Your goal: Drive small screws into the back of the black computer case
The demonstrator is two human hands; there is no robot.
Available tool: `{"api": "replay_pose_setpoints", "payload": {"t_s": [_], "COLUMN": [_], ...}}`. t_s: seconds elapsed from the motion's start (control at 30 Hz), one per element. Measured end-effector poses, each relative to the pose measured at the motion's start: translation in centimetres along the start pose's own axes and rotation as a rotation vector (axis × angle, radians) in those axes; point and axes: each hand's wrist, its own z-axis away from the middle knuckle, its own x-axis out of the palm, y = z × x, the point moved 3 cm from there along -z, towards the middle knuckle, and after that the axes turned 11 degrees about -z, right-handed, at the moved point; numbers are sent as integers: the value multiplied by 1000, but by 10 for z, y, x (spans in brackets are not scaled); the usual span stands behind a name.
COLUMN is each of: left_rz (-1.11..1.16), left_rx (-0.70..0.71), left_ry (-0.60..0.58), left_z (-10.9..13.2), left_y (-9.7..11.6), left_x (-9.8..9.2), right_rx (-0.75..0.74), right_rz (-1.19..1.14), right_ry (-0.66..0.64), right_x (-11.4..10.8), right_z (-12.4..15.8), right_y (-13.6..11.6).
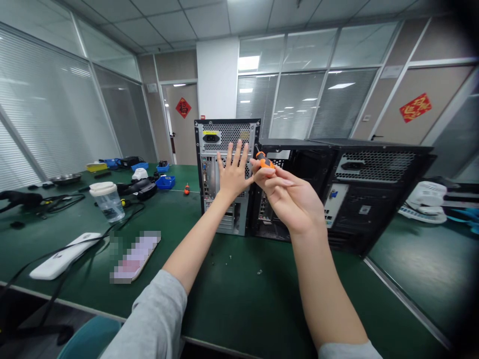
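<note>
Two desktop computer cases stand before me on the green table. My left hand [235, 174] lies with spread fingers against the rear panel of the upright computer case [227, 130], below its power socket. In my right hand [294, 199] is a short orange and black screwdriver [265, 160], gripped by the handle. Its tip points up and left toward the right edge of that case; whether it sits in a screw I cannot tell. Right beside it stands a black computer case [368, 204] with an opened bay. Several tiny screws [259, 272] lie on the table in front.
To the left are a smartphone [136, 257], a white device [65, 255] with a black cable, and a lidded cup [108, 202] of water. Farther back sit a blue bin [165, 182] and a small orange screwdriver [186, 189]. A white object [424, 202] stands at the right.
</note>
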Motion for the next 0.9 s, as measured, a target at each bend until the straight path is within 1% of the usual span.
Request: {"api": "replay_pose_setpoints", "payload": {"t_s": [0.23, 0.43, 0.63, 0.8, 0.9], "left_rz": [-5, -5, 6, 4, 7], "left_rx": [-5, 3, -6, 3, 10], "left_ry": [15, 23, 14, 19, 31], "left_z": [0, 0, 0, 1, 1], "left_y": [0, 0, 1, 0, 0], "left_x": [2, 2, 2, 1, 1], "right_rx": [-33, -48, -30, -5, -22], "right_rz": [131, 59, 25, -19, 1], "right_ry": [13, 7, 11, 42, 57], "right_x": [2, 1, 0, 0, -1], "right_z": [-2, -3, -4, -6, -7], "right_y": [-3, -5, -5, -3, -2]}}
